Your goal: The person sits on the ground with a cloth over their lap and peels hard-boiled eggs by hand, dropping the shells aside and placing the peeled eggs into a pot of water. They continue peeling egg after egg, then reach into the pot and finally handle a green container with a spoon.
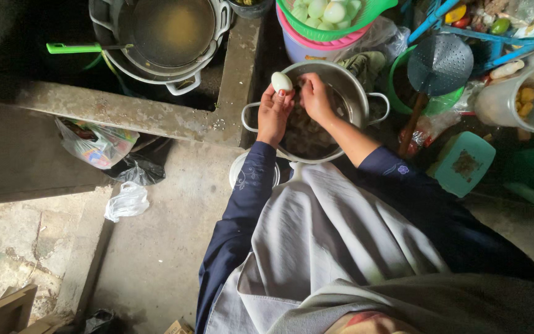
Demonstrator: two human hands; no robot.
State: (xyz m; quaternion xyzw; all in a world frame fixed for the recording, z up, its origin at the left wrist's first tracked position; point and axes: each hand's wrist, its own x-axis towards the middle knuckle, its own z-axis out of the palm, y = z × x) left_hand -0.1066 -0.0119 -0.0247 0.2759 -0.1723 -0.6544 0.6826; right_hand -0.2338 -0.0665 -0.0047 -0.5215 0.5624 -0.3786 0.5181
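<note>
My left hand (273, 114) holds a white boiled egg (281, 81) at its fingertips, above the left rim of a steel two-handled pot (366, 93). Beside it, my right hand (315, 96) has its fingers curled against the egg, over the pot's opening. Dark contents, hard to make out, lie inside the pot. Farther back, a green colander (375, 11) with several pale peeled eggs (334, 12) rests on a pink bucket (298, 43).
A large pan of yellowish liquid (171, 31) with a green-handled utensil (72, 47) sits in a concrete basin. A perforated skimmer (440, 65), a teal lid (465, 164) and a plastic jug (514, 99) stand to the right. Plastic bags (97, 145) lie on the floor to the left.
</note>
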